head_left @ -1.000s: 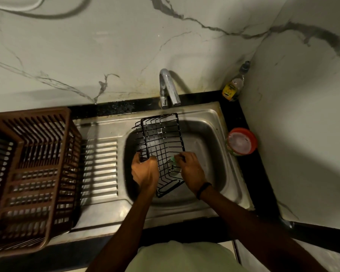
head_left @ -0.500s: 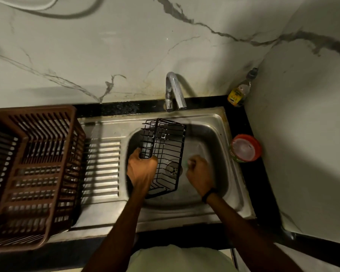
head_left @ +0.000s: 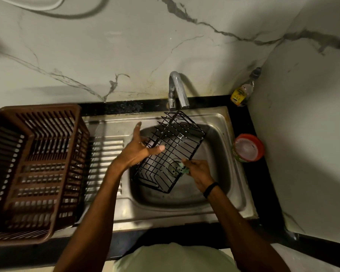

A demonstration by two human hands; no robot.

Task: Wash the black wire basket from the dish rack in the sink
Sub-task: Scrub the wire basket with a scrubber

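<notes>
Black wire basket point(head_left: 171, 154) swung aslant in the sink point(head_left: 185, 211).
My left hand point(head_left: 137, 152) has opened flat on its rim; my right hand point(head_left: 199, 173) pinches the green scrubber point(head_left: 184, 167) beside it. Another side next.

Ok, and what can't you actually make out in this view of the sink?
Head view:
Bottle label: too small and dim to read.
Scrubber in the right hand: mostly hidden by its fingers.
Left hand: far fingers behind the wire basket, so its grip is unclear.
Dish rack: cut off by the left edge.
Tap: too dim to see any water.
</notes>
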